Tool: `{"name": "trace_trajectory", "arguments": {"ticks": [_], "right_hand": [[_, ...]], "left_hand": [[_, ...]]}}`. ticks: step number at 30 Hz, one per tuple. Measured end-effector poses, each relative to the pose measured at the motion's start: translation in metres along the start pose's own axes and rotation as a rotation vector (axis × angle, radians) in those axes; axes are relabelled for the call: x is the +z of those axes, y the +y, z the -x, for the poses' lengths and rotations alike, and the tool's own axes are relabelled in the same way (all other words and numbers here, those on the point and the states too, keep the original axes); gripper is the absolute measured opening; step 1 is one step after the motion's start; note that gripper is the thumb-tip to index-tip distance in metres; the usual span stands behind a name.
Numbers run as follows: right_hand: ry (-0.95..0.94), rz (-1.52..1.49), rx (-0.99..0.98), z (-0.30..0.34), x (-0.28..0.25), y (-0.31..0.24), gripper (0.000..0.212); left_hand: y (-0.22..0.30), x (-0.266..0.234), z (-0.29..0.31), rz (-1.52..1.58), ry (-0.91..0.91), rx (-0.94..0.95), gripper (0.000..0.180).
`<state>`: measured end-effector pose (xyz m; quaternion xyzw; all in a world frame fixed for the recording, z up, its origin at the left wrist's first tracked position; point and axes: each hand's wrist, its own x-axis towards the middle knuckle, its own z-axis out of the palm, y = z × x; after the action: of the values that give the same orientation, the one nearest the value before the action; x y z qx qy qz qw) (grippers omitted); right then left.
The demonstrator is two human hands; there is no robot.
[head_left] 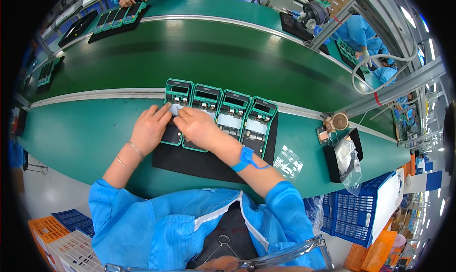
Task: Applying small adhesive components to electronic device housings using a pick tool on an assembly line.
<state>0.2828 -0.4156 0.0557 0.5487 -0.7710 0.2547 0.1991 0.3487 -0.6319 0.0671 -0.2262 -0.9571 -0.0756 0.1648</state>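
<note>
Glasses sit nearest; farther off, the right hand pinches a pale piece over the leftmost green case on the black mat. The left hand meets that piece, its grip unclear.

Place: factory hall, electronics assembly line.
Line: long, smooth dark-green belt, pale metal rail, flat green worktop alongside.
Product: four rectangular green-framed device housings in a row, insides exposed.
Dress: light-blue cloth smocks at several stations; blue corded wrist strap.
Storage: slotted blue plastic crate.
Overhead: white tube lights.
</note>
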Motion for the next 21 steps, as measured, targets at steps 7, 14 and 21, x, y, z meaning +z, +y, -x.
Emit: {"name": "trace_trajectory", "arguments": {"ticks": [7,14,21], "right_hand": [[0.241,-0.077,0.325,0.091,-0.136,0.008,0.024],[0.671,-0.415,1.096,0.243,-0.179,-0.012,0.025],[0.691,-0.443,1.145,0.269,-0.162,-0.022,0.023]], "left_hand": [[-0.005,0.010,0.011,-0.092,0.016,-0.023,0.034],[0.042,-0.001,0.013,0.091,0.242,0.106,0.041],[0.101,0.004,0.020,0.186,-0.227,0.400,0.065]]}}
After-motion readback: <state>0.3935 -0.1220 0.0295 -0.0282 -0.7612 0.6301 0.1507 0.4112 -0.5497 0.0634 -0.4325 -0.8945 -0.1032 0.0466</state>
